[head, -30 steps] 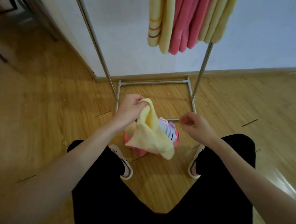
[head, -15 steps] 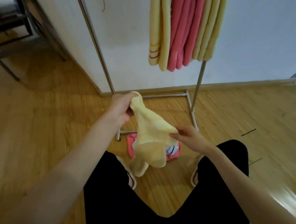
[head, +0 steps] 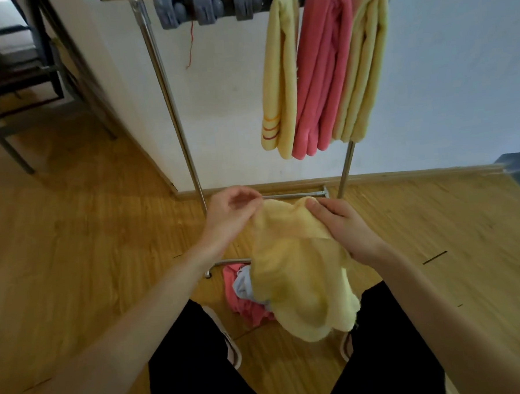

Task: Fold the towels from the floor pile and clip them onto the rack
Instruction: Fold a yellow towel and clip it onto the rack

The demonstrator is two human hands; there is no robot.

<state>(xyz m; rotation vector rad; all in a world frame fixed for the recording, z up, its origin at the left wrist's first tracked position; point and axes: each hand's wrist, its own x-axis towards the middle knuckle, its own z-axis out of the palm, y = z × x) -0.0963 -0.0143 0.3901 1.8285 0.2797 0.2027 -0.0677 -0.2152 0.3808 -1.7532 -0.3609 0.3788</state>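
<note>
On the far left a dark metal frame [head: 15, 89] stands by the wall. Further in, the left hand [head: 232, 211] pinches the near top edge of the pale yellow towel [head: 298, 267], thumb against fingertips, its grip clamped on the cloth. The towel hangs bunched above the floor pile [head: 243, 297] of pink and pale blue cloth, between the person's shoes. The right hand [head: 343, 225] holds the towel's other top edge, thumb on top and fingers curled beneath. To fold well, I judge the hands should slide apart to the corners and pull the edge taut first. Above, free grey clips [head: 200, 5] wait on the rack [head: 169, 90], left of three clipped towels [head: 321, 67].
</note>
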